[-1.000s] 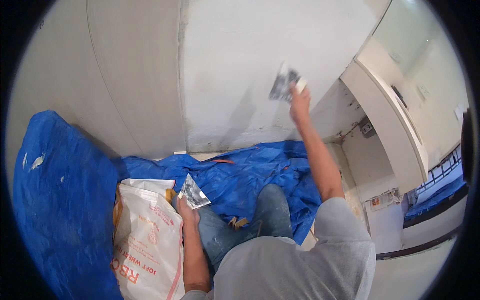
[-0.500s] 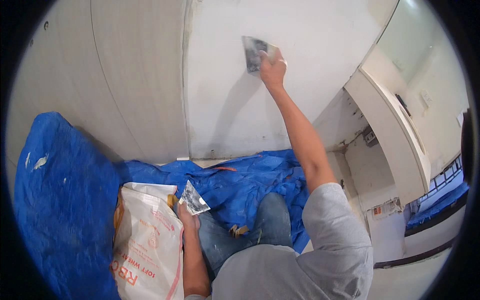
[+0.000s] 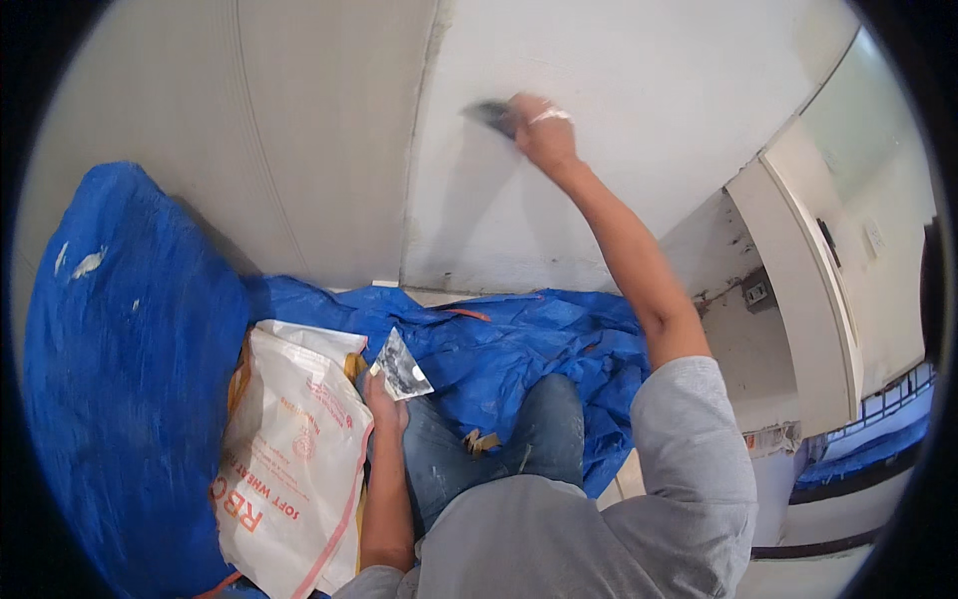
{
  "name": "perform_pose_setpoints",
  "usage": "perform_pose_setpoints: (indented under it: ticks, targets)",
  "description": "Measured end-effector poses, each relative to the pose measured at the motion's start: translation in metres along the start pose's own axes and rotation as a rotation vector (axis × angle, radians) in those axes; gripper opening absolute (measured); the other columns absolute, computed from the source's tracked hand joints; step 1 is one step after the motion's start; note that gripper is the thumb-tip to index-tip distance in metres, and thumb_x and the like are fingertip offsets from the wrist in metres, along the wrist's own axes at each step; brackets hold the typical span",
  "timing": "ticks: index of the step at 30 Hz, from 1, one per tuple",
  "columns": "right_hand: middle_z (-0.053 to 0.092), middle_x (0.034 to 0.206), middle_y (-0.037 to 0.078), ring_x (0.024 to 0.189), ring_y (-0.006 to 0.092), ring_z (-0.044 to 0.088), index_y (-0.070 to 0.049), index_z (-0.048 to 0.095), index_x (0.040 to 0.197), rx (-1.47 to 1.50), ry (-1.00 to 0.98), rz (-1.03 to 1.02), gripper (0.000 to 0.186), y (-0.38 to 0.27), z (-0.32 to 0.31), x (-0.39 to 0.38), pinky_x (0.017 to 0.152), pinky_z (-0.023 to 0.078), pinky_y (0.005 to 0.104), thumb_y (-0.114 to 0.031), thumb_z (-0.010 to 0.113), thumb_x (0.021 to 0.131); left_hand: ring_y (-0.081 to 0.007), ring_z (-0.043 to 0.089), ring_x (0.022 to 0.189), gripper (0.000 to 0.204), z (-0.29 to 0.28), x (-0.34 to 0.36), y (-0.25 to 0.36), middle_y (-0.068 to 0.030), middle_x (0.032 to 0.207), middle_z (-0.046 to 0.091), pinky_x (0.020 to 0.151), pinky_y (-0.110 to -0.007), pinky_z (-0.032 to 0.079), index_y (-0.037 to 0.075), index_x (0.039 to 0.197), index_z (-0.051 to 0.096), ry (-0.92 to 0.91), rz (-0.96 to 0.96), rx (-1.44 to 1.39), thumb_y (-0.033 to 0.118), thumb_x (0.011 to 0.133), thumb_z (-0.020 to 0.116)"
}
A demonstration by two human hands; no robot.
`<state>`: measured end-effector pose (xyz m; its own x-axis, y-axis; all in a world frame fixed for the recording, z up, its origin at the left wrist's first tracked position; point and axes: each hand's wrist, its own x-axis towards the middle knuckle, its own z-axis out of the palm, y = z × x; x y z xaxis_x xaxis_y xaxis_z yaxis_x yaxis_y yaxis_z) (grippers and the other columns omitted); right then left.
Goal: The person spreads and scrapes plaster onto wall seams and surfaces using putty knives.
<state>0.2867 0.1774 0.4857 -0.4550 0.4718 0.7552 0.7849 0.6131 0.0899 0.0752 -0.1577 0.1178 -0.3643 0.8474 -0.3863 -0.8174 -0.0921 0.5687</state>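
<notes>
My right hand (image 3: 545,132) reaches up to the white wall (image 3: 639,110), its fingers closed round a putty knife (image 3: 490,116). That knife's dark, wide blade is smeared by motion and shows at a slant; whether it touches the wall I cannot tell. Low by my left thigh, my left hand (image 3: 385,401) grips a second putty knife (image 3: 401,365). Its blade points upward, grey and streaked with whitish paste. Just left of this hand lies a white woven sack (image 3: 294,439) with red print.
Crumpled blue tarp (image 3: 499,329) covers the floor along the wall, and more blue sheeting (image 3: 130,379) drapes a tall bulk at the left. Pale panels (image 3: 329,120) meet the wall at left. A white counter-like unit (image 3: 798,290) with an open recess stands at right.
My right hand has turned, so its knife blade now shows narrower and more slanted. The whole view has shifted a little. My left hand still holds its putty knife low.
</notes>
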Motion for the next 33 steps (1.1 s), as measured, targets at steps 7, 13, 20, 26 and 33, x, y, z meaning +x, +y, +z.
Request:
perform_pose_setpoints:
  ticks: [7, 13, 20, 26, 33]
  targets:
    - [0.064, 0.082, 0.016, 0.083, 0.0395, 0.065, -0.010, 0.059, 0.094, 0.234, 0.158, 0.281, 0.013, -0.020, 0.009, 0.007, 0.064, 0.052, 0.0513, -0.012, 0.065, 0.083, -0.0191, 0.068, 0.090, 0.025, 0.006, -0.006, 0.009, -0.0047, 0.104, 0.067, 0.076, -0.034, 0.055, 0.007, 0.115, 0.059, -0.003, -0.019, 0.006, 0.015, 0.097, 0.045]
    - [0.066, 0.094, 0.013, 0.091, 0.0368, 0.063, -0.011, 0.059, 0.096, -0.044, -0.217, -0.104, 0.019, -0.033, 0.056, -0.042, 0.068, 0.051, 0.0516, -0.007, 0.064, 0.078, -0.0187, 0.068, 0.094, 0.024, 0.002, 0.003, 0.000, -0.0055, 0.105, 0.067, 0.080, -0.034, 0.054, 0.007, 0.115, 0.059, 0.013, -0.010, -0.058, 0.015, 0.096, 0.046]
    - [0.067, 0.097, 0.009, 0.092, 0.0333, 0.065, -0.016, 0.059, 0.104, -0.084, -0.214, -0.192, 0.027, -0.035, 0.060, -0.045, 0.069, 0.054, 0.0489, -0.006, 0.061, 0.079, -0.0183, 0.067, 0.092, 0.023, -0.007, 0.001, 0.005, -0.0043, 0.104, 0.066, 0.079, -0.034, 0.055, 0.008, 0.114, 0.059, -0.031, -0.017, -0.066, 0.015, 0.096, 0.047]
    - [0.068, 0.084, 0.009, 0.082, 0.0337, 0.066, -0.015, 0.062, 0.091, 0.043, 0.109, 0.221, 0.013, -0.041, 0.032, -0.031, 0.065, 0.053, 0.0491, -0.007, 0.059, 0.081, -0.0181, 0.067, 0.091, 0.023, 0.005, -0.003, 0.008, -0.0040, 0.105, 0.066, 0.079, -0.034, 0.055, 0.007, 0.114, 0.059, -0.013, -0.014, -0.045, 0.016, 0.096, 0.047]
    - [0.068, 0.091, 0.007, 0.086, 0.0339, 0.066, -0.015, 0.060, 0.100, -0.062, -0.339, -0.095, 0.021, -0.046, 0.075, -0.086, 0.064, 0.054, 0.0486, -0.008, 0.060, 0.081, -0.0185, 0.067, 0.094, 0.025, -0.004, 0.000, 0.005, -0.0049, 0.107, 0.066, 0.081, -0.035, 0.054, 0.007, 0.116, 0.058, -0.047, 0.001, -0.030, 0.017, 0.097, 0.046]
